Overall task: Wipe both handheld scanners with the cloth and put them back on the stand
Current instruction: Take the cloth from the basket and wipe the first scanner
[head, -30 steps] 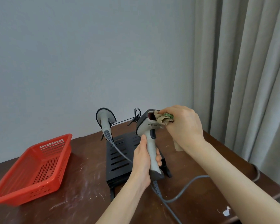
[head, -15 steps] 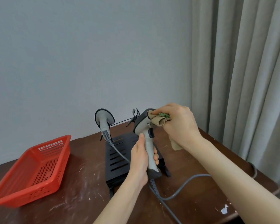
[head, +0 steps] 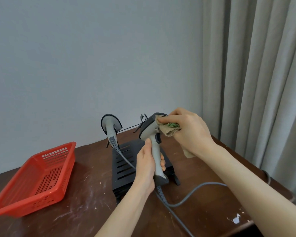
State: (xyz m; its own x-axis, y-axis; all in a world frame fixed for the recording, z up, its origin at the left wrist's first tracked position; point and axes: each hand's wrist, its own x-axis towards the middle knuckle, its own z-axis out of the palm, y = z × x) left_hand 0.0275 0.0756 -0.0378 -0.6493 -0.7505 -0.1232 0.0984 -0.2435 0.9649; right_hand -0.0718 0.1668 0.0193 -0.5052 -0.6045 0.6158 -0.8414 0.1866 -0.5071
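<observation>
Head view, 1 frame. Left hand (head: 146, 165): grip clenched round the handle of a grey handheld scanner (head: 152, 142), held upright above the black slotted stand (head: 125, 166), head up, not seated on the stand. Right hand (head: 189, 130): grip bunched on a tan cloth (head: 169, 130) w/ a green patch, cloth pressed against the front of the scanner head; a loose end of cloth hangs below the wrist, clear of the desk (head: 85, 211). Grey cable (head: 191, 196) runs from the scanner's base, loops over the desk to the right, and a strand continues to the near edge. Second scanner (head: 111, 128): sits behind the stand's far left corner, head up, apparently on a thin black wire support; exact seating cannot be told. Its coiled cable drops across the stand top toward the left hand. Red perforated plastic basket (head: 39, 178) at desk left, well apart from the stand, nothing seen inside. Desk surface: dark brown wood, white scuffs and paint flecks, one chipped white mark near the right front edge. Background: plain grey wall, grey curtain (head: 256, 74) at right, hanging behind the desk's right side.
</observation>
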